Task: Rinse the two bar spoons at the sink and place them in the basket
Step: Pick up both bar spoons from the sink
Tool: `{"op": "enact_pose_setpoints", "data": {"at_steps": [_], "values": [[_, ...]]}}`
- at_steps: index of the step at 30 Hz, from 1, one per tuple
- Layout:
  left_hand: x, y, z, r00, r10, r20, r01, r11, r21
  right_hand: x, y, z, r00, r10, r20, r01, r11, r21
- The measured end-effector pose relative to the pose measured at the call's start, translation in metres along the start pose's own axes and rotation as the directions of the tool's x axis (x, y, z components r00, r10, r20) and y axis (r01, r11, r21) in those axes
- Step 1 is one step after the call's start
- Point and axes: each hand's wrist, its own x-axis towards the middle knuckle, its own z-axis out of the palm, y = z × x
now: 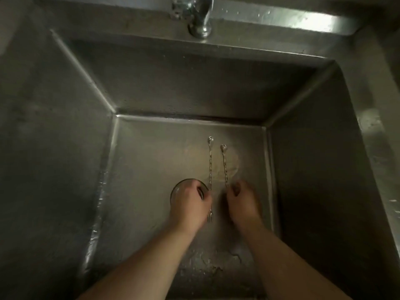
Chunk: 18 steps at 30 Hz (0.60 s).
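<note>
Two hands are working low in the sink [303, 148]: left hand [189, 205] is pinching one bar spoon [210, 165] mid-shaft, right hand [242, 200] is closing round the other spoon [224, 167]. Bowls are pointing away from the hands. Judging: light, stiff, wet, slippery; twisted shafts are giving the best purchase. A glass [176, 189] is sitting under the left hand. Tap [200, 20] beyond; basket isn't visible.

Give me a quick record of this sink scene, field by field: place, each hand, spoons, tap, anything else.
place: deep steel sink
left hand: gripping left bar spoon
right hand: gripping right bar spoon
spoons: bowls pointing away, side by side, apart
tap: no visible stream
other: glass under left hand
basket: not in view
</note>
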Motion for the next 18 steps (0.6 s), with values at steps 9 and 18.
{"op": "enact_pose_setpoints", "data": {"at_steps": [9, 18], "values": [[0.009, -0.023, 0.058, 0.982, -0.186, 0.036, 0.187, 0.982, -0.016, 0.000, 0.021, 0.025, 0.996, 0.076, -0.051, -0.082, 0.991, -0.108], [0.010, -0.028, 0.057, 0.987, -0.159, 0.037, 0.159, 0.987, 0.005, 0.000, 0.017, 0.026, 0.998, 0.043, -0.039, -0.049, 0.980, -0.193]]}}
